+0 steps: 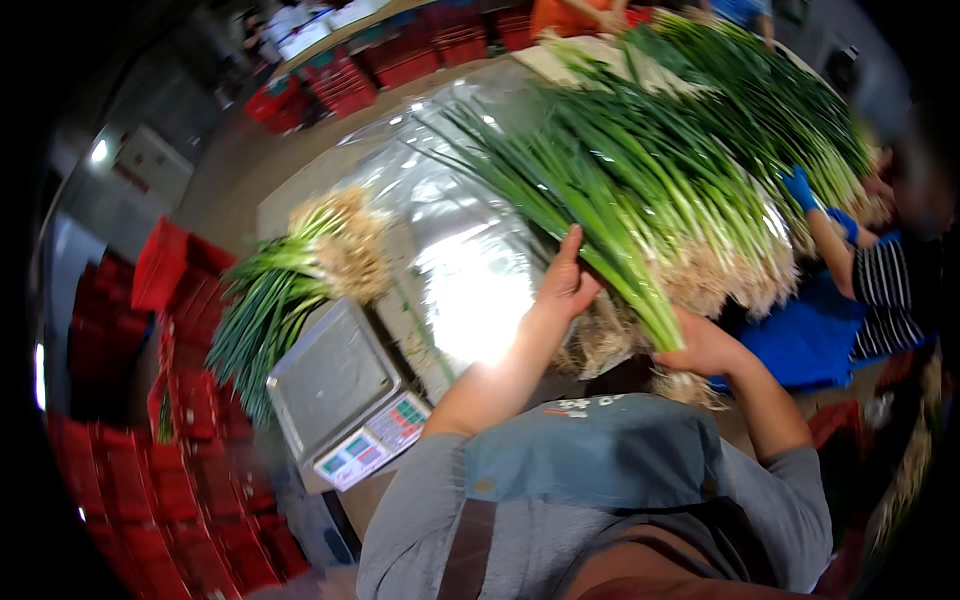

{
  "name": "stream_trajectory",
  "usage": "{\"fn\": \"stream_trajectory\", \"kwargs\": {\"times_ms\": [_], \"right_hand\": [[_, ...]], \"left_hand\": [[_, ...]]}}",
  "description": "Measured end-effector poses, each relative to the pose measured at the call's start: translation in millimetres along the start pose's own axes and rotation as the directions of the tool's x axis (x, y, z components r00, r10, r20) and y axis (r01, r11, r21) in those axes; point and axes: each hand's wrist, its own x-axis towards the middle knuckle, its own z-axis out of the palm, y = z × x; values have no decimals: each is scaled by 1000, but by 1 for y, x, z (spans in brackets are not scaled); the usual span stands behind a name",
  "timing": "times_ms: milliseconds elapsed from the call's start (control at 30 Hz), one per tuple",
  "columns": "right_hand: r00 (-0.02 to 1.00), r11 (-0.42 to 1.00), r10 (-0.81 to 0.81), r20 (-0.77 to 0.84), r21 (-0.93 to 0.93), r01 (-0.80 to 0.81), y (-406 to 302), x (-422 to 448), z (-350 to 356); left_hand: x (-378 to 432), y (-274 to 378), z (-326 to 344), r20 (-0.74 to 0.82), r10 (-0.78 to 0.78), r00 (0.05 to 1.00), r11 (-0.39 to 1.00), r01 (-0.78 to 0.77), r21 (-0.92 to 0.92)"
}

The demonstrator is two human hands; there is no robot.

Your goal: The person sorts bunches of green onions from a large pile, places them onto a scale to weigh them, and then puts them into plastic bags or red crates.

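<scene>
A bunch of green onions (611, 262) slants across both my hands, its roots low near my apron and its leaves reaching up and left. My left hand (568, 281) supports the stalks from the left side, thumb raised. Near the root end, my right hand (697, 343) is closed around the white stems. Beyond them lies a wide row of green onions (697, 217) with pale, bushy roots towards me. Clear plastic film or bags (472, 285) cover the table to the left and reflect glare.
A digital scale (334, 379) with a bare metal pan stands at left, beside another onion pile (300, 277). Red crates (187, 480) are stacked at far left. A co-worker's blue-gloved hand (801, 187) is at the right; other people stand across the table.
</scene>
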Motion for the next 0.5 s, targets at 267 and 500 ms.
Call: {"fn": "stream_trajectory", "kwargs": {"times_ms": [267,500], "right_hand": [[962,919,-221,162,-297,261,-83,35,21],[816,715,-242,524,-472,515,-151,156,115]], "left_hand": [[-150,111,20,-30,481,876,864,-468,188],[-365,218,-12,-53,961,272,257,-803,538]]}}
